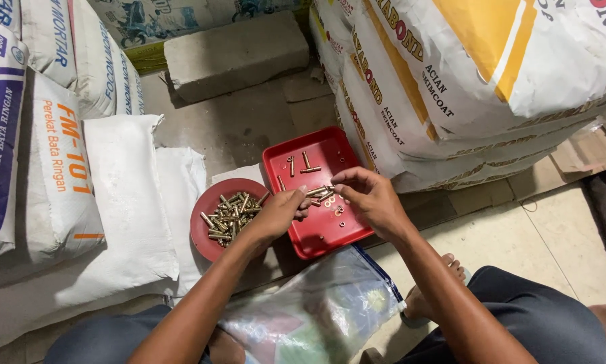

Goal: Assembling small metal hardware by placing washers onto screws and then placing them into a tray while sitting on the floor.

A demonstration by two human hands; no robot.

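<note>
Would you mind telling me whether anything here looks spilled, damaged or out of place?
Nothing stands out. The brass bolts lie heaped inside the round red plate, a few more lie loose inside the red square tray, and both hands meet over the tray.

white sacks point(60, 155) stacked left; white, yellow-striped sacks point(478, 81) stacked right; clear plastic bag point(316, 310) at bottom centre
</note>
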